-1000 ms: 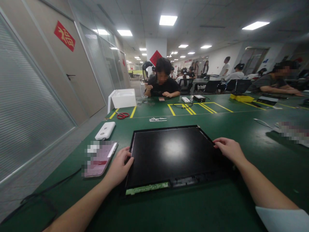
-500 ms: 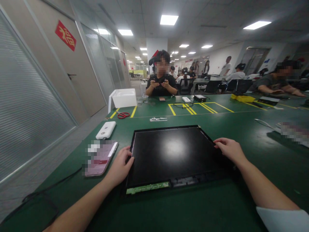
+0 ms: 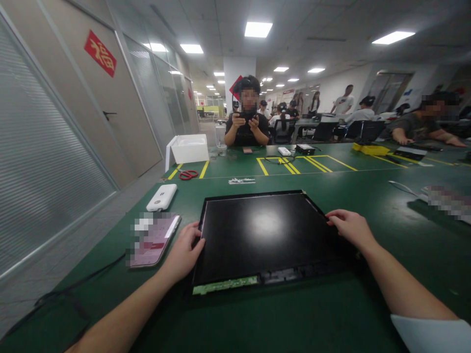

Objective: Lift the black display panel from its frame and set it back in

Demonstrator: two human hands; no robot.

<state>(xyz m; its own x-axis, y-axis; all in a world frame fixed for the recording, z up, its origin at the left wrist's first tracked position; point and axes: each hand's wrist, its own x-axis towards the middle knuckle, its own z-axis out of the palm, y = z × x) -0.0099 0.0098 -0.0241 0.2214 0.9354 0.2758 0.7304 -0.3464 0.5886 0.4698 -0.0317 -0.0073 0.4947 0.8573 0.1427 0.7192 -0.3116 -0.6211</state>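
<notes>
A black flat screen panel (image 3: 263,235) lies face up on the green table (image 3: 279,318), with a green circuit strip (image 3: 224,285) along its near edge. My left hand (image 3: 183,253) grips the panel's left edge, fingers curled against it. My right hand (image 3: 350,227) holds the right edge, fingers bent over the rim. Both forearms reach in from the near side.
A phone (image 3: 152,239) and a white power bank (image 3: 162,197) lie left of the panel. Red scissors (image 3: 188,174), a white box (image 3: 188,149) and small parts (image 3: 241,181) sit farther back. A person (image 3: 247,122) sits opposite holding a device. A black cable (image 3: 62,294) trails at the left.
My hands and the panel have stayed put. The person opposite has lowered a headset from beside the head and now holds a dark device in both hands in front of the chest.
</notes>
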